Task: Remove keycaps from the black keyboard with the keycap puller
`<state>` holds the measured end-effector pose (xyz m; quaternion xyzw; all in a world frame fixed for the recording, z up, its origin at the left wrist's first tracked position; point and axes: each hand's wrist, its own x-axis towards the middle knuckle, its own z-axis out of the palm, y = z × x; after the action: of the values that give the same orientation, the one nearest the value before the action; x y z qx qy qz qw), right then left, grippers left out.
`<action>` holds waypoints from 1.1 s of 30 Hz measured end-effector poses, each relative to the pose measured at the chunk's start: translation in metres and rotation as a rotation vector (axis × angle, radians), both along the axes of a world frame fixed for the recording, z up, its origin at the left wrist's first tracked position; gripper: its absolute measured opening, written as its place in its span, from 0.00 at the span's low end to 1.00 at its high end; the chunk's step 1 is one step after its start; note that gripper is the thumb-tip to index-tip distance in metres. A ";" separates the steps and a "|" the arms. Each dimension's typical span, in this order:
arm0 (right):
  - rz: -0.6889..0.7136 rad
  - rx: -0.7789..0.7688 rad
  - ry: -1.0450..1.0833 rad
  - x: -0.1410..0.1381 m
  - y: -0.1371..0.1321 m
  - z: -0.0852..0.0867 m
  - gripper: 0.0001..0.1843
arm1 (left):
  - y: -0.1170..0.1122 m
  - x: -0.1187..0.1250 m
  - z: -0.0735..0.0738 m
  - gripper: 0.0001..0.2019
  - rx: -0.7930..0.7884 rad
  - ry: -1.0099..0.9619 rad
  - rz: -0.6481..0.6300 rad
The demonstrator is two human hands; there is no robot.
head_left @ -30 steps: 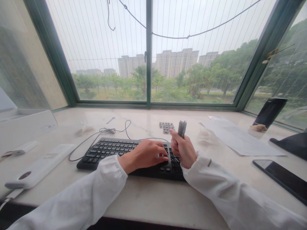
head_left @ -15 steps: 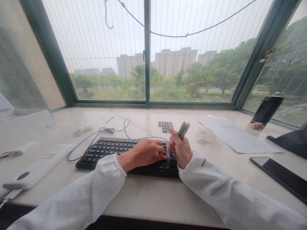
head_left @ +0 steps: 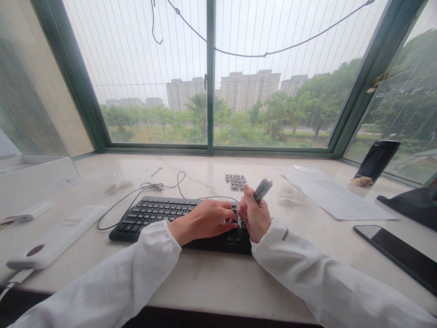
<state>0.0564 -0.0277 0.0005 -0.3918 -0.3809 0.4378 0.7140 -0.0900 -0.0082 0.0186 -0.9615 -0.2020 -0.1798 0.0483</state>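
A black keyboard [head_left: 150,214] lies near the counter's front edge, partly covered by my hands. My left hand [head_left: 206,221] rests over its right half, fingers bent and slightly apart, with the tips on the keys beside the number pad. My right hand [head_left: 255,214] is wrapped in a fist around a dark-handled tool [head_left: 262,189], whose ridged end sticks up above the thumb. The tool's lower end points down at the number pad, close to my left fingertips; its exact contact is hidden. Behind the keyboard lie several loose keycaps [head_left: 235,181] in rows.
The keyboard cable [head_left: 153,186] lies coiled behind. Left are a white power bank [head_left: 58,239] and an open white box [head_left: 41,177]. Right are a printed sheet [head_left: 337,193], a phone [head_left: 392,255] and a black can-like object [head_left: 377,159] by the window.
The camera view has shifted slightly. My right hand and the tool tilt a little further right at the top; my left hand stays in place on the keys.
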 end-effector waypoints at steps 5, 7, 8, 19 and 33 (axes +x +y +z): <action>-0.055 0.031 -0.026 -0.003 0.001 -0.003 0.29 | 0.001 0.000 -0.001 0.12 0.002 -0.001 -0.003; -0.046 0.035 -0.031 -0.004 0.002 -0.005 0.29 | 0.002 0.000 -0.001 0.11 -0.003 -0.002 -0.005; -0.037 0.034 -0.027 -0.005 0.002 -0.005 0.29 | 0.002 0.000 -0.001 0.11 -0.006 0.000 -0.004; 0.212 -0.078 0.134 -0.001 0.008 0.007 0.30 | 0.006 0.000 -0.004 0.08 -0.160 -0.078 -0.027; 0.266 0.211 -0.400 -0.002 -0.005 -0.005 0.24 | 0.013 0.003 -0.010 0.07 -0.512 -0.326 -0.123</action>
<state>0.0540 -0.0332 -0.0040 -0.3406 -0.6061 0.3995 0.5975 -0.0870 0.0049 0.0090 -0.9113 -0.1875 -0.2775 -0.2396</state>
